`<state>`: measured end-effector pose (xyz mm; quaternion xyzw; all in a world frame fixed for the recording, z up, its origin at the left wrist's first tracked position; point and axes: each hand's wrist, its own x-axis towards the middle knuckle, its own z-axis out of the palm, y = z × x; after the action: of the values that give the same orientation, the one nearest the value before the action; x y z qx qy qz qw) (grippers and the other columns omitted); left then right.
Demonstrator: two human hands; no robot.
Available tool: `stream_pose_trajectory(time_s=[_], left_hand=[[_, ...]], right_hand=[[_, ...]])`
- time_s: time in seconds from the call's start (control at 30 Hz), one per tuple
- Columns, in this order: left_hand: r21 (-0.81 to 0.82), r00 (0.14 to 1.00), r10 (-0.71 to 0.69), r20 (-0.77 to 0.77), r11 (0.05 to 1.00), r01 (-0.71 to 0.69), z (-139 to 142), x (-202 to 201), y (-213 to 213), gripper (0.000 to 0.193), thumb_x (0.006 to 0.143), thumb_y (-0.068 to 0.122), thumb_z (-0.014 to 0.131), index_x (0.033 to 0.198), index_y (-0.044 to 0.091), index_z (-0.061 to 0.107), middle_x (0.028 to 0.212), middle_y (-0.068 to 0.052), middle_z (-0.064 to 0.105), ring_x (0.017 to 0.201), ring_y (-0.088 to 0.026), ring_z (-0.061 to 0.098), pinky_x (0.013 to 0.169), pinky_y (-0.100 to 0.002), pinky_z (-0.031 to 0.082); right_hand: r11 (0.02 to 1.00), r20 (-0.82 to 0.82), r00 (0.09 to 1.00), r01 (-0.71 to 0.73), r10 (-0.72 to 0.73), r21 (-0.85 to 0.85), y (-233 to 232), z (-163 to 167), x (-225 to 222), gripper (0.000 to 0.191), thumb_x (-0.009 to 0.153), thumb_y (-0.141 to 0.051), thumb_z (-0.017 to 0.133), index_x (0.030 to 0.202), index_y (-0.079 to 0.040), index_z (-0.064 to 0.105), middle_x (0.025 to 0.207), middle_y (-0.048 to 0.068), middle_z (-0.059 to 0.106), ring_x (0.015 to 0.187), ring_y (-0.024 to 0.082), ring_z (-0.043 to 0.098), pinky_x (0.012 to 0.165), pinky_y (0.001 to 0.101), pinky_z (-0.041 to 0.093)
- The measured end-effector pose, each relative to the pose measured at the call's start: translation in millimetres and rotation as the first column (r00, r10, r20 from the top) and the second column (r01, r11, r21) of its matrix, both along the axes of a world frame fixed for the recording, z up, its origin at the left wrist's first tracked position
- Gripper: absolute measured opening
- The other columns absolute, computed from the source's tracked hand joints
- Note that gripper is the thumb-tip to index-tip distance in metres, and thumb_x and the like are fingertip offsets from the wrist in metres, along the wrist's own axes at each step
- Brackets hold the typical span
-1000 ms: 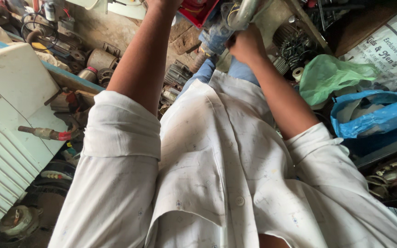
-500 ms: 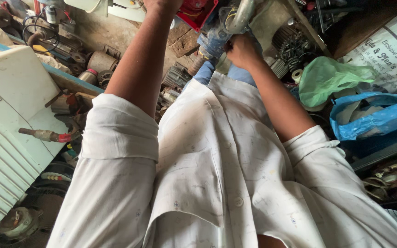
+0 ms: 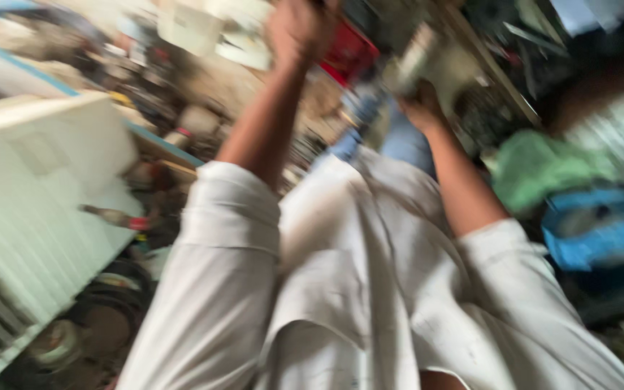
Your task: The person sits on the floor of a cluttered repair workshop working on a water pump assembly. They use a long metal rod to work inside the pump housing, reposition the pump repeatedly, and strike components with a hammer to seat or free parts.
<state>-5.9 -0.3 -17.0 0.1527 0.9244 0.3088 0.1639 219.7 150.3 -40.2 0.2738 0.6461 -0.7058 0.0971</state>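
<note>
Closest to me is the stained white cotton shirt [image 3: 370, 289], sleeves rolled above both elbows. Against the frame half a second back, my view has swung and smeared: everything is blurred now, and the left hand [image 3: 299, 29], which was cut off at the top edge then, shows whole.

That left hand is raised and curled into a fist; whether anything sits inside it I cannot tell through the blur. Just beyond it lies a red boxy shape [image 3: 352, 50], and to its left a pale cream panel [image 3: 211, 29].

The right hand [image 3: 422, 108] is clenched around the lower end of a pale grey cylindrical metal part [image 3: 414, 61], which rises tilted from the top of the fist, as it did before. Below that grip shows blue denim [image 3: 406, 141].

Well off to the right of the right forearm lie a crumpled green plastic bag [image 3: 543, 170] and a blue plastic bag [image 3: 601, 227]. Left of the left arm stands a white ribbed casing [image 3: 37, 209].
</note>
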Motion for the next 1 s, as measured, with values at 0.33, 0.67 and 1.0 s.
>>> stream_pose_trajectory(time_s=[0.33,0.67,1.0], left_hand=[[-0.119,0.997,0.064,-0.043,0.99,-0.068,30,-2,3,0.054,0.089,0.064,0.053,0.086,0.017,0.078,0.085,-0.013,0.076,0.087,-0.035,0.074,0.076,-0.047,0.059],[-0.149,0.998,0.058,0.004,0.987,-0.057,19,-1,3,0.056,0.089,0.066,0.051,0.089,0.018,0.079,0.085,-0.011,0.077,0.086,-0.035,0.074,0.076,-0.047,0.058],[-0.149,0.998,0.057,0.02,0.987,-0.054,16,0,1,0.055,0.089,0.065,0.051,0.086,0.017,0.078,0.085,-0.011,0.077,0.088,-0.035,0.074,0.078,-0.046,0.057]], right_hand=[[0.639,-0.055,0.997,0.012,0.048,0.769,-22,-1,-33,0.032,0.094,-0.031,0.071,0.104,0.0,0.068,0.103,0.024,0.071,0.104,0.046,0.066,0.091,0.0525,0.054],[0.685,-0.132,0.967,-0.055,0.217,0.726,-10,-26,-29,0.024,0.085,-0.026,0.077,0.09,-0.006,0.067,0.091,0.017,0.071,0.094,0.038,0.068,0.088,0.0456,0.053],[0.704,-0.066,0.993,-0.02,0.095,0.71,-12,-24,-25,0.052,0.075,-0.028,0.083,0.111,0.004,0.062,0.115,0.027,0.065,0.114,0.045,0.061,0.101,0.0488,0.05]])
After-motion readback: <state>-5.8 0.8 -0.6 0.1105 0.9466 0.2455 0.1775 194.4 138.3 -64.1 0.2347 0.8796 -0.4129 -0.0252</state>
